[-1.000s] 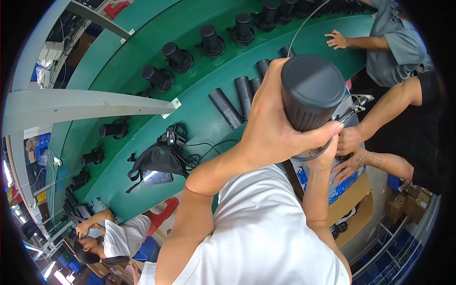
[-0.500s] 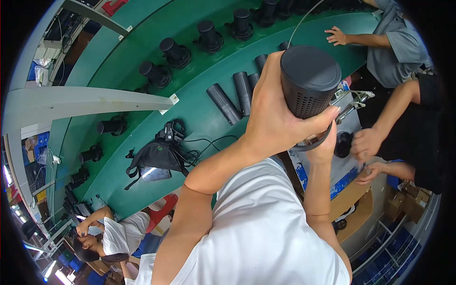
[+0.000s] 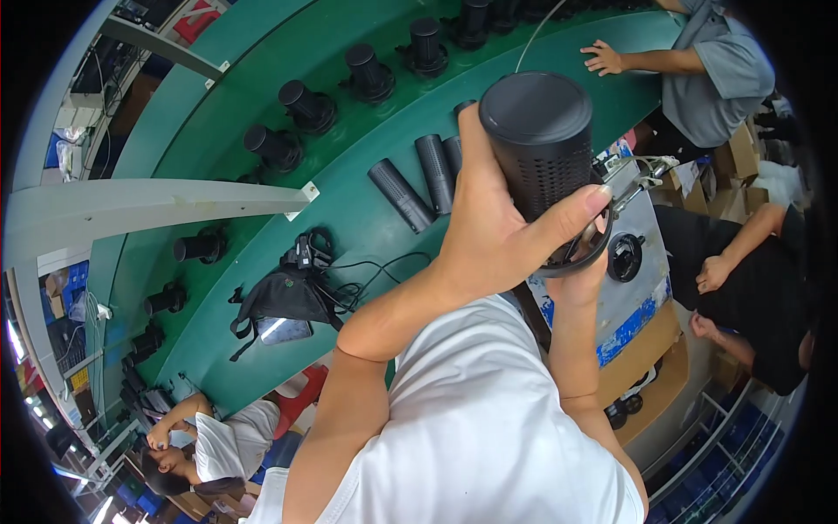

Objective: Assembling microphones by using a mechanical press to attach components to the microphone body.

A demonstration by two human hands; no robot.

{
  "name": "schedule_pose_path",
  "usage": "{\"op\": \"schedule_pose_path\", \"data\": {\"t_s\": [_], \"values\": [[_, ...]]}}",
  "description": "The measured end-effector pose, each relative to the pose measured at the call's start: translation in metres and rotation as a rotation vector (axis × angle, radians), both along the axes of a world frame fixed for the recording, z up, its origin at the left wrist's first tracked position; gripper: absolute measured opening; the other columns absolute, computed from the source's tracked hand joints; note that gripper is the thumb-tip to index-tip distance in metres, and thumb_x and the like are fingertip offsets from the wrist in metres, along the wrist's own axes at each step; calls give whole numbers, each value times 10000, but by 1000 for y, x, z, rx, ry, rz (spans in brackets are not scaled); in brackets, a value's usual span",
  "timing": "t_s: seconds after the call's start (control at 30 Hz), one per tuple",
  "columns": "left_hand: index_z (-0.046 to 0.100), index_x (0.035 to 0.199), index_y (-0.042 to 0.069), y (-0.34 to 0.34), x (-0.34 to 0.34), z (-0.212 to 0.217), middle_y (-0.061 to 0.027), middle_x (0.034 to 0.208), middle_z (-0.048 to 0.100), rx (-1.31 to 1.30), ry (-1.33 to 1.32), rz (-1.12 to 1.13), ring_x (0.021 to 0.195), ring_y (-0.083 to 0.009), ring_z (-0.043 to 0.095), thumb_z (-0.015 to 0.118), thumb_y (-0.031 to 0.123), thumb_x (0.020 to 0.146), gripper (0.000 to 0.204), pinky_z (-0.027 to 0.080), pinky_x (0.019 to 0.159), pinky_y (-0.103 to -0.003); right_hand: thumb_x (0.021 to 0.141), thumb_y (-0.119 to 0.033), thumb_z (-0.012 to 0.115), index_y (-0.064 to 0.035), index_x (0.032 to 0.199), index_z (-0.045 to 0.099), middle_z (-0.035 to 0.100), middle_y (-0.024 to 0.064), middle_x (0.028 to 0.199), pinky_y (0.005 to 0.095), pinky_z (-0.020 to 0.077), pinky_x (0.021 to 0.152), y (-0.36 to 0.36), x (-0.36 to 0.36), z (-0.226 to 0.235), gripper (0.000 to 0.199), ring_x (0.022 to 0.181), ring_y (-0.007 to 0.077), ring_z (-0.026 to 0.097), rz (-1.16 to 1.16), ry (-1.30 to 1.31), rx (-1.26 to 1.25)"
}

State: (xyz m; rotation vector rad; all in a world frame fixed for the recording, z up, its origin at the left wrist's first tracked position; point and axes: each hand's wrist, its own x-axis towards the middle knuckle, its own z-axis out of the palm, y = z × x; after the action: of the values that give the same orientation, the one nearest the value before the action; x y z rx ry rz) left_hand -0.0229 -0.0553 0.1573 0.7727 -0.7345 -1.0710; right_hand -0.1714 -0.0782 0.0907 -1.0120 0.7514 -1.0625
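A black cylindrical housing (image 3: pixel 534 113) with a smooth round cap and a perforated side is held up in front of my chest. My left hand (image 3: pixel 489 210) is wrapped round its side, thumb stretched across the lower front. Under the housing is a black ring-shaped base (image 3: pixel 580 253) with some parts showing inside its opening. My right hand (image 3: pixel 580 284) is closed on this base from below, its fingers mostly hidden behind the ring. Whether housing and base are joined I cannot tell. Beyond my left wrist, black perforated tubes (image 3: pixel 401 194) lie on the green bench (image 3: pixel 367 249).
Black cylinders on round bases (image 3: pixel 368 74) line the green conveyor (image 3: pixel 262 87). A black bag (image 3: pixel 288 293) with cables lies left. A metal clamp fixture (image 3: pixel 633 183) and a round black part (image 3: pixel 625 257) are on the worktable at right. Co-workers (image 3: pixel 720 271) are nearby; a white post (image 3: pixel 157 203) crosses left.
The co-worker at right has drawn back, their hands now away from the round black part. My hands and the housing have shifted slightly left, with more of the base's inside showing.
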Motion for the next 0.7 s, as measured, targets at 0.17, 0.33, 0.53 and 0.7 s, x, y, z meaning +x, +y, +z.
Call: {"op": "schedule_pose_path", "data": {"t_s": [0.17,0.33,0.53,0.7], "values": [[296,1245,-33,-5,-3,-13,-142,1135,515,-42,-91,58,1039,-172,543,740,171,827,643,447,893,-312,1006,-313,391,50,1277,469,557,133,1231,317,390,1010,5,5,4,459,1141,198,532,-58,5,48],[255,1325,-53,-6,-3,-14,-163,1226,478,-13,-82,-22,1121,-198,509,701,156,853,682,411,960,-336,1017,-354,346,23,1257,488,582,147,1201,364,542,782,3,-3,3,469,985,230,624,-20,-158,200],[186,1445,22,-17,11,-4,-155,1337,433,-190,-56,-184,1218,-227,478,690,91,849,783,399,1019,-367,932,-365,507,-7,1326,460,567,162,1256,407,489,946,-1,-21,1,534,1117,286,588,271,-551,366],[200,1437,28,-17,8,3,-161,1310,471,-154,-48,-175,1183,-229,518,722,71,823,808,443,983,-359,769,-367,703,52,1328,416,556,175,1255,391,492,938,7,-28,-5,756,1088,279,595,289,-362,196]]}}
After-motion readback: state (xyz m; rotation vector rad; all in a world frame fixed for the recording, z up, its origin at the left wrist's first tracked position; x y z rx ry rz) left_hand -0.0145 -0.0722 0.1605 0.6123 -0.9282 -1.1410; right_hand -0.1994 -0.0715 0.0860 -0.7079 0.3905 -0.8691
